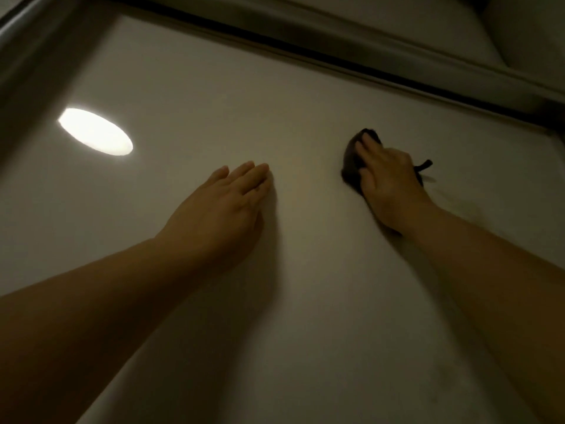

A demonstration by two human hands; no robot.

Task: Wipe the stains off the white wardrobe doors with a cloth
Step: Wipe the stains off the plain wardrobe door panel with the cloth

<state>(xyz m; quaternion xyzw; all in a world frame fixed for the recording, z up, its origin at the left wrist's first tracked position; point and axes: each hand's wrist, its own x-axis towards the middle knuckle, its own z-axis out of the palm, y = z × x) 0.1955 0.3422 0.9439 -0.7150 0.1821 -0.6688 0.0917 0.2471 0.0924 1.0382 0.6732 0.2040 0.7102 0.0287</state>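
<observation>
My left forearm (107, 301) lies nearest; its left hand (226, 206) rests flat on the white wardrobe door (214, 87), fingers straight and close together; further right on the door, apart from it, my right hand (388, 179) curls over the dark cloth (351, 160), pressing it to the panel; a bright oval reflection (94, 131) sits on the door's left part; a dark rail (305, 47) runs along its top edge.

Right hand (388, 179) on dark cloth (350, 163) against door (214, 87)
</observation>
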